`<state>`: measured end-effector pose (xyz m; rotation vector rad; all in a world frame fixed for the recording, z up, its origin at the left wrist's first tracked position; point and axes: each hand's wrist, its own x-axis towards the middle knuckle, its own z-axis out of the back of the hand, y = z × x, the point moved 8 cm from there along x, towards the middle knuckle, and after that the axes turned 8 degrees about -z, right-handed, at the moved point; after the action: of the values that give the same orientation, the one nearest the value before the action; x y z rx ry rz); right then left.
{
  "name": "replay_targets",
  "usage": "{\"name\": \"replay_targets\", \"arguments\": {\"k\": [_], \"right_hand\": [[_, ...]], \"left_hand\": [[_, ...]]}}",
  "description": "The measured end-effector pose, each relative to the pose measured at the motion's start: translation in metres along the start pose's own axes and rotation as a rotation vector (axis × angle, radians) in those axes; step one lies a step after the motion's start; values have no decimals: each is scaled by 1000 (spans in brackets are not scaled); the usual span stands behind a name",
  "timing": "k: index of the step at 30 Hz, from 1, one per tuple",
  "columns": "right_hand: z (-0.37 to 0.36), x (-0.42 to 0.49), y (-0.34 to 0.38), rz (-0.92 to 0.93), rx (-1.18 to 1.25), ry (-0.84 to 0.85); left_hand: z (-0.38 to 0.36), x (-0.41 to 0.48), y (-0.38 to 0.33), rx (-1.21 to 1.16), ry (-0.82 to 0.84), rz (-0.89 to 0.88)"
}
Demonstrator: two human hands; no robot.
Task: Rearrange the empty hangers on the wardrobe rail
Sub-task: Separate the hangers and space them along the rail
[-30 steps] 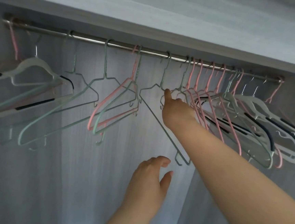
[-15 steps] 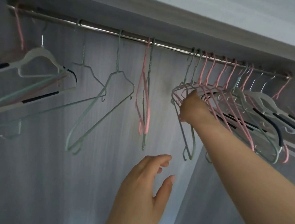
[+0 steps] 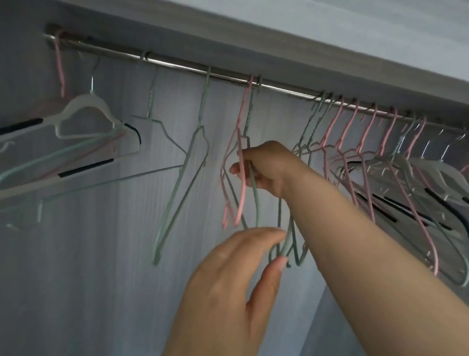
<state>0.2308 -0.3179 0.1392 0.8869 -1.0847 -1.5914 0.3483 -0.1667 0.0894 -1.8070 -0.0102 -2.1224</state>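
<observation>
My right hand [image 3: 268, 166] is curled around the upper wires of a thin pink wire hanger [image 3: 237, 161] and a thin green wire hanger [image 3: 255, 191], which hang together mid-way along the shiny metal wardrobe rail [image 3: 180, 65]. My left hand [image 3: 229, 285] pinches the green one's lower end between thumb and fingertips. More pink, green and white hangers crowd the rail's right end [image 3: 398, 175]; others hang spread out at the left [image 3: 68, 146]. I can read no writing anywhere.

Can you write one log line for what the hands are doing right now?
right hand: gripping pink-and-green hanger pair | left hand: pinching hanger's green bottom end | rail: hangers bunched right
</observation>
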Motion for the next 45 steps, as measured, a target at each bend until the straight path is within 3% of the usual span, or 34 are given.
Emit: {"name": "replay_targets", "arguments": {"k": [4, 12, 19, 31, 45], "right_hand": [[3, 13, -4, -5, 7, -31], [2, 24, -1, -22, 148, 31], [10, 36, 8, -29, 221, -18], [15, 34, 20, -33, 174, -52], [30, 33, 16, -103, 214, -125]], "left_hand": [[-17, -8, 25, 30, 49, 108], [-15, -4, 59, 112, -47, 241], [-12, 15, 79, 135, -57, 294], [-22, 25, 105, -108, -77, 461], [-16, 62, 77, -241, -113, 356]]}}
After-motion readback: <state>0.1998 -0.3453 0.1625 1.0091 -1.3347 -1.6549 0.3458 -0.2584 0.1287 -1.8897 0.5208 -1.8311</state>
